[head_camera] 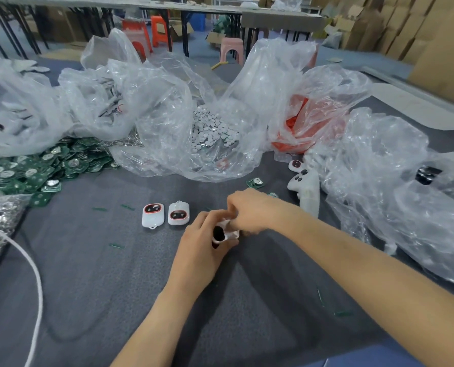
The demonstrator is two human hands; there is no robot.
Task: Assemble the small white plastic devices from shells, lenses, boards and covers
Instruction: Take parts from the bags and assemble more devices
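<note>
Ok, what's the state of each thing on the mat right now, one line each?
held device: between both hands, dark lens showing.
left hand: grips held device.
right hand: pinches its top end.
left mat device: flat, lens up, loop toward camera.
right mat device: flat, lens up, loop pointing away.
disc bag: open, discs exposed.
green boards: loose heap, unbagged.

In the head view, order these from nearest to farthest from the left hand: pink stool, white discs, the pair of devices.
1. Device pair, on the table just left of the left hand.
2. White discs, in the bag ahead.
3. Pink stool, past the table.
</note>
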